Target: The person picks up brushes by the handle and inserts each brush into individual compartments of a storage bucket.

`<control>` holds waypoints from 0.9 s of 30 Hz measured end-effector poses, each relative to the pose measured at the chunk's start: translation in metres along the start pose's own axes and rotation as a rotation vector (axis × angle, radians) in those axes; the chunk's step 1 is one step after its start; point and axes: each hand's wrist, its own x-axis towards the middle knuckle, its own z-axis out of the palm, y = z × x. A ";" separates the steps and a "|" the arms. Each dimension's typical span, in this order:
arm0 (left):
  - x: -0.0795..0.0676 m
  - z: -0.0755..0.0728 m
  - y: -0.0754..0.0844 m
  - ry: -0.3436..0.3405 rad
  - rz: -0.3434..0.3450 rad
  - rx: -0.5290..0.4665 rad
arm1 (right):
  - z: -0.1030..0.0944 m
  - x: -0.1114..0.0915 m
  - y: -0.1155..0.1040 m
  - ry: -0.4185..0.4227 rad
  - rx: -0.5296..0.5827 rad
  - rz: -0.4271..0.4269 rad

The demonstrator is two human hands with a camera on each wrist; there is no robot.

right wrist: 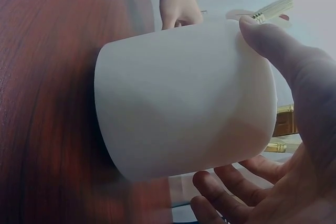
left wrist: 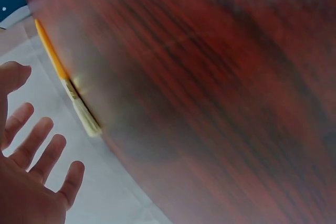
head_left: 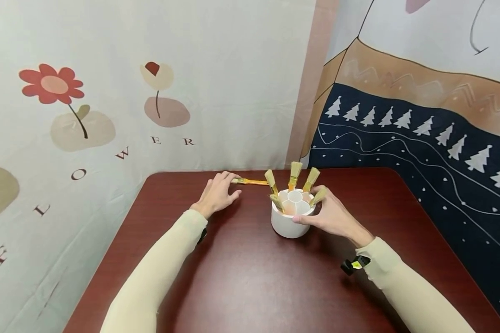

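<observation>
A white round brush holder (head_left: 289, 225) with petal-shaped compartments stands on the table, and several paintbrushes (head_left: 294, 175) lean in it, bristles up. My right hand (head_left: 333, 215) grips its upper side, thumb (right wrist: 262, 38) on the near wall and fingers curled round the far side. One more paintbrush (head_left: 254, 182), with an orange handle and pale bristles, lies along the table's back edge. Over its bristle end is my left hand (head_left: 218, 194), fingers spread and loosely bent. In the left wrist view that hand (left wrist: 31, 177) appears apart from the brush (left wrist: 58, 64).
The dark red-brown table (head_left: 233, 277) meets a pale printed cloth (head_left: 233, 92) along its back edge. On the right hangs a dark blue cloth (head_left: 358, 138) with white trees. Each sleeve cuff has a black wrist camera, like the right one (head_left: 352, 265).
</observation>
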 end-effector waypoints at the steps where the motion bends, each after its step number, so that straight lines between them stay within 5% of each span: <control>1: 0.001 0.001 -0.001 -0.009 -0.005 0.001 | 0.000 -0.001 0.000 -0.001 -0.001 0.004; 27: 0.031 0.015 -0.002 -0.160 -0.076 0.054 | 0.011 -0.008 -0.015 0.089 -0.048 0.107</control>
